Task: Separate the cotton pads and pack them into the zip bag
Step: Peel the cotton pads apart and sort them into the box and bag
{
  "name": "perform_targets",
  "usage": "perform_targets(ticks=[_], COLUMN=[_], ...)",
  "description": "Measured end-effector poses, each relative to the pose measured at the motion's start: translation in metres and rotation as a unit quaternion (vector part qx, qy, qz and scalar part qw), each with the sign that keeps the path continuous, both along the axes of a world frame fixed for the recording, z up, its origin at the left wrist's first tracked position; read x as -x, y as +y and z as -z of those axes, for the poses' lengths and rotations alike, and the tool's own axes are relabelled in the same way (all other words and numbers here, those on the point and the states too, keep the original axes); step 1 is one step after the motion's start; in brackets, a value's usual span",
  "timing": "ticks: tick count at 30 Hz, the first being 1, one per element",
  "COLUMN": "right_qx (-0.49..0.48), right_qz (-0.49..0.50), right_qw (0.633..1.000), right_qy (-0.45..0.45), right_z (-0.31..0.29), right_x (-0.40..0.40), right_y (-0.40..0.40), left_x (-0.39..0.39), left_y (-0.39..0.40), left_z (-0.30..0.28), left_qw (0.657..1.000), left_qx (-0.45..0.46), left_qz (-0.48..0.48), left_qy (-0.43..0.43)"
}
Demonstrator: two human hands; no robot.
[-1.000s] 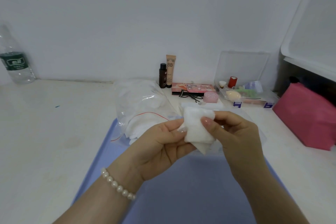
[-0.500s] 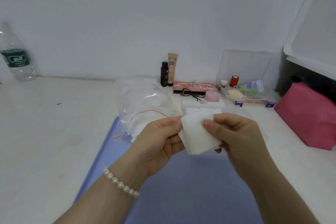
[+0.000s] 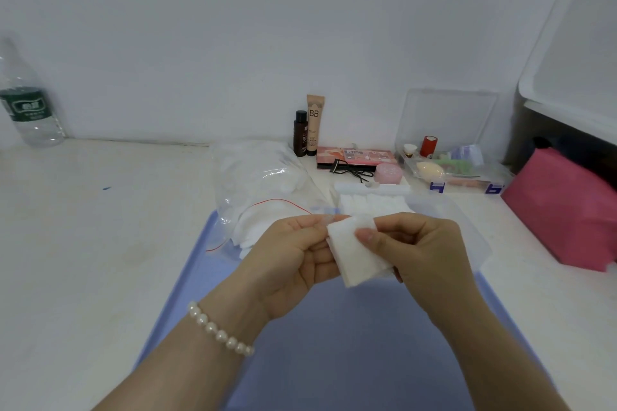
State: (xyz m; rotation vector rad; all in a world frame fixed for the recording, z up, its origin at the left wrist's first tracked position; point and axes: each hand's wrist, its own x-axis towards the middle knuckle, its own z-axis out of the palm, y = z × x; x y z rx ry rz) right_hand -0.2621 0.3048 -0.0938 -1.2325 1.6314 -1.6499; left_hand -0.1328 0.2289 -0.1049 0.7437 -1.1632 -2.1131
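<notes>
A small stack of white square cotton pads (image 3: 357, 255) is held above the blue mat (image 3: 334, 344). My left hand (image 3: 293, 257) pinches its upper left corner, and my right hand (image 3: 417, 250) pinches its upper right edge with thumb on top. Behind my left hand lies a clear zip bag (image 3: 263, 190) with a red seal line, holding several white pads. A strip of joined cotton pads (image 3: 372, 203) lies just beyond my hands in clear packaging.
At the back stand a dark bottle (image 3: 299, 133) and a BB tube (image 3: 315, 125), with a palette (image 3: 355, 157), a pink jar (image 3: 388, 173) and a clear box (image 3: 454, 170). A pink pouch (image 3: 564, 207) lies right; a water bottle (image 3: 28, 110) far left.
The pads have turned from a bunched hold to a flatter, tilted spread between both hands, and my fingertips have shifted to the upper corners.
</notes>
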Motion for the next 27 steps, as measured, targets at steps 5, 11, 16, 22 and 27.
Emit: perform_targets(ticks=[5, 11, 16, 22, 27], right_qx=[0.002, -0.013, 0.024, 0.080, 0.099], right_qz=[0.095, 0.022, -0.017, -0.038, -0.085], right_qw=[0.988, 1.000, 0.993, 0.985, 0.974], right_qy=[0.120, 0.005, -0.112, -0.147, -0.186], right_z=[0.013, 0.007, -0.002, -0.019, -0.031], right_x=[0.001, -0.011, -0.025, -0.050, -0.060], right_y=[-0.005, -0.003, -0.009, -0.028, -0.042], left_x=[-0.001, -0.005, -0.010, -0.031, -0.044], left_y=[0.003, 0.000, -0.001, -0.016, -0.023], left_z=[-0.003, -0.002, -0.009, -0.023, -0.030], left_qw=[0.999, 0.995, 0.992, 0.990, 0.987], left_qx=[0.013, 0.082, 0.100, 0.049, 0.016], left_qz=[0.010, -0.051, -0.028, -0.011, 0.010], left_qy=[0.030, 0.036, 0.078, 0.132, 0.162])
